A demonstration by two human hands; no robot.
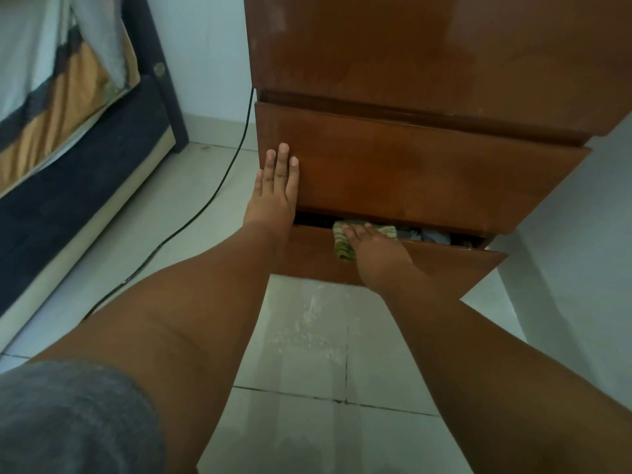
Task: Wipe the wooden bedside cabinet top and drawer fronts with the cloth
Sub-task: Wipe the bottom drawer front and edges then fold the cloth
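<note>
The wooden bedside cabinet's glossy brown top [427,39] fills the upper part of the view. Below it the upper drawer front [427,172] is shut; the lower drawer [444,265] stands slightly pulled out, with fabric showing inside. My left hand [273,189] lies flat, fingers together, on the left end of the upper drawer front. My right hand [372,248] presses a green-and-cream striped cloth [342,244] against the top edge of the lower drawer front, fingers over the cloth.
A bed with a dark frame [85,186] and patterned sheet stands at the left. A black cable [219,186] runs down the wall and across the pale tiled floor [307,336]. A white wall [581,234] borders the cabinet's right side.
</note>
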